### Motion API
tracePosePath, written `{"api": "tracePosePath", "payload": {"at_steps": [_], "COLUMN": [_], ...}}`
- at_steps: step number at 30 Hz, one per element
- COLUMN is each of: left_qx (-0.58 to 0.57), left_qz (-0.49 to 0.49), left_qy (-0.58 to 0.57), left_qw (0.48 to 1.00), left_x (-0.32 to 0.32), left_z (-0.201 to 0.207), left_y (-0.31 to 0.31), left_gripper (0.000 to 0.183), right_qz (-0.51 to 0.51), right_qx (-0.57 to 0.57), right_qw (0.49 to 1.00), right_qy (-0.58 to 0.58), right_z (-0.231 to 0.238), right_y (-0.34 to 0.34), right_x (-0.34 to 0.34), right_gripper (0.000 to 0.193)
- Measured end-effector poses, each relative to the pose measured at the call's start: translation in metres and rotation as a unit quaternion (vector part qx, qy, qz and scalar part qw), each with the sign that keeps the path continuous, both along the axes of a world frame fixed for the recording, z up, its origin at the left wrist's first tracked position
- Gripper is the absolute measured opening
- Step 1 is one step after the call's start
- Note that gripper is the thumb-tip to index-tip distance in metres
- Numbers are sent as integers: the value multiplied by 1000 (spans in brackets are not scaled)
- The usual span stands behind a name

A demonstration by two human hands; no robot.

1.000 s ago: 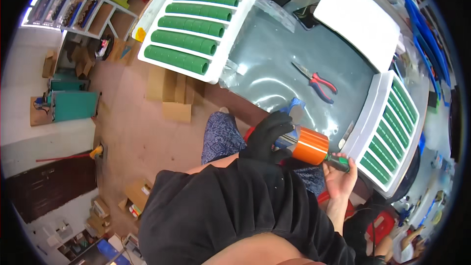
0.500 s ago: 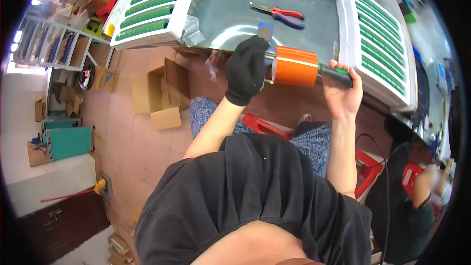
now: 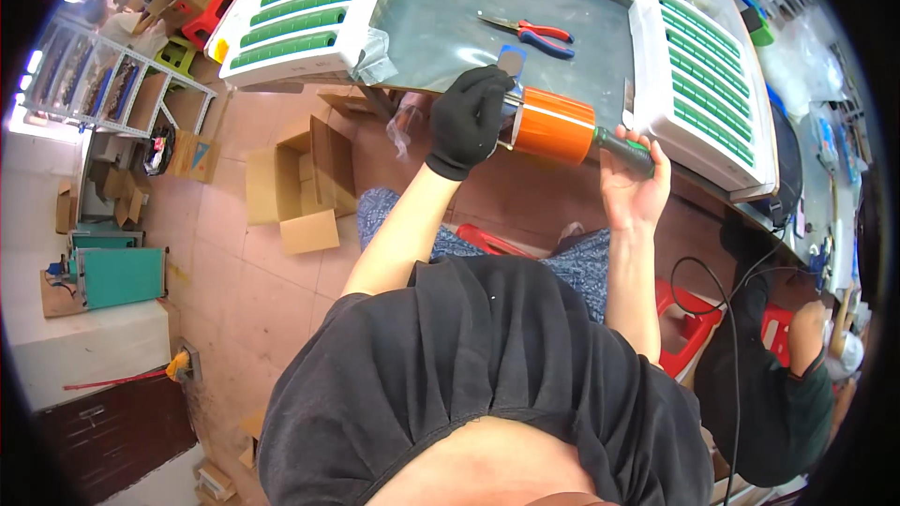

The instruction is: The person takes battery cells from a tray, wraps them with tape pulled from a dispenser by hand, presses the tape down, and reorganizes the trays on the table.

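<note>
Above the table's near edge, a glossy orange cylinder (image 3: pixel 555 125) lies almost level between my hands. My left hand (image 3: pixel 467 124), in a black glove, is closed at the cylinder's left end, where a metal part shows; what the fingers grip is hidden. A blue piece with a grey face (image 3: pixel 511 60) sticks up beside that hand. A black-and-green handle (image 3: pixel 626 152) extends from the cylinder's right end. My bare right hand (image 3: pixel 635 186) has its palm turned up and its fingers curled around this handle. Beyond them, needle-nose pliers (image 3: pixel 544 37) with red and blue grips rest on the table.
White trays with green strips stand at the left (image 3: pixel 309 9) and right (image 3: pixel 708 84) of the grey tabletop (image 3: pixel 422 28). An open cardboard box (image 3: pixel 309 183) sits on the floor, left. Red stools (image 3: pixel 689 319) and another person (image 3: pixel 778 394) are at my right.
The whole view has shifted slightly. My right hand and the handle appear a little lower and further left, with the cylinder tilting down more to the right. Both hands keep their hold.
</note>
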State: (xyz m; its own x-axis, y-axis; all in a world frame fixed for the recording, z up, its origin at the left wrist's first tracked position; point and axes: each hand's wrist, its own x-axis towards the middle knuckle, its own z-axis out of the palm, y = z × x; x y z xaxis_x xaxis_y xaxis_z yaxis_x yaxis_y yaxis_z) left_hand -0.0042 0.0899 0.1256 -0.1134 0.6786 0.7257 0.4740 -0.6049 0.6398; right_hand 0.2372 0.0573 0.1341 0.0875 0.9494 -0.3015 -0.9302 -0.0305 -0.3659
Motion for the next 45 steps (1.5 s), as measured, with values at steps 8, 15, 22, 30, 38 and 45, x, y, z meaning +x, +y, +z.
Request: {"api": "tracePosePath", "payload": {"at_steps": [8, 15, 22, 30, 38, 45], "left_qx": [23, 9, -29, -326, -378, -265], "left_qz": [-22, -22, 64, 52, -209, -268], "left_qy": [10, 14, -128, -114, -272, -115], "left_qw": [999, 1000, 989, 937, 860, 919], "left_x": [-6, -4, -48, -51, -34, -11], "left_z": [-4, -3, -50, -140, -137, -169], "left_y": [2, 2, -35, -96, -49, -20], "left_gripper": [15, 17, 21, 34, 43, 24], "right_qz": [-9, 48, 146, 245, 275, 280], "right_qx": [-14, 41, 85, 75, 104, 120], "right_qw": [1000, 998, 857, 848, 884, 893], "right_qy": [-25, -9, -487, -464, -363, -331], "right_z": [2, -14, -83, -113, -115, -105], "right_y": [-13, 2, -18, 10, -5, -17], "right_x": [-7, 12, 34, -21, -14, -25], "right_gripper": [18, 35, 42, 49, 48, 34]}}
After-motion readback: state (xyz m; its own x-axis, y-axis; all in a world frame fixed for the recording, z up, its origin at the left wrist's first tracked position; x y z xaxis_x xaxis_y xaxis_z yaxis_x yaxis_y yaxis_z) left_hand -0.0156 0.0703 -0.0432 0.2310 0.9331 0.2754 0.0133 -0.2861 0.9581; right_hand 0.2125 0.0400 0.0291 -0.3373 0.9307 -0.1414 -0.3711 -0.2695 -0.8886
